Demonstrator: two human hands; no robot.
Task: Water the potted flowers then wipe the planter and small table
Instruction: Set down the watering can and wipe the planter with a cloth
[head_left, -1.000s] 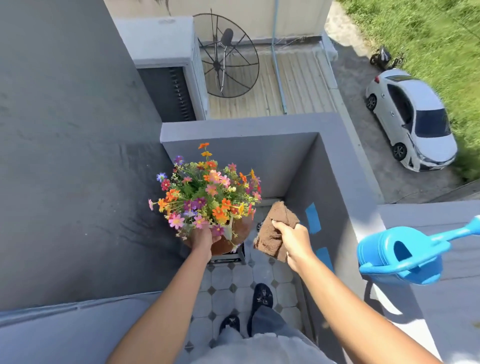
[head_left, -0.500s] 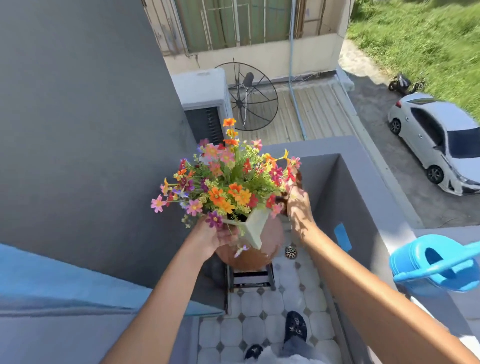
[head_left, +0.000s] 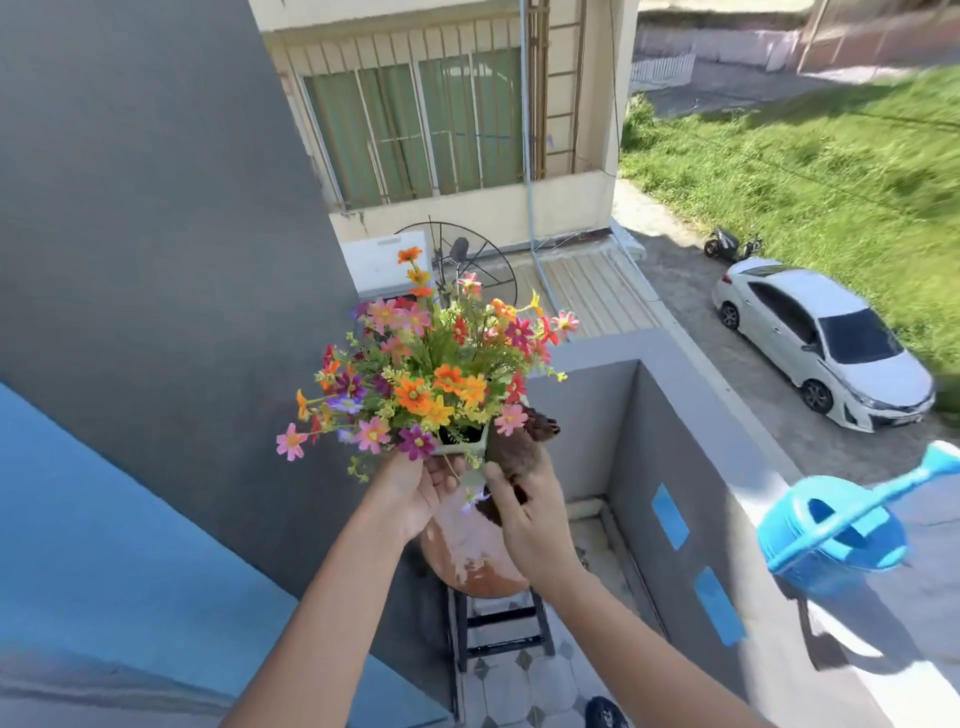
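Grey balcony walls (head_left: 670, 447) enclose a tiled floor (head_left: 524, 675), with a white car (head_left: 821, 343) parked on the street below. On a small dark counter (head_left: 498, 623) stands a round terracotta planter (head_left: 467, 556), its glaze worn in pale patches. In its mouth sits a pale square inner pot (head_left: 462, 444) crowded with orange, pink and purple flowers (head_left: 426, 374). The left hand (head_left: 415, 493) cups the planter's upper left side, fingers curled against it. The right hand (head_left: 530, 514) presses a brown cloth (head_left: 519, 447) against the planter's rim on the right, closed around the fabric. A blue watering can (head_left: 841, 525) rests on the ledge (head_left: 893, 623) well to the right; whether it holds water cannot be told.
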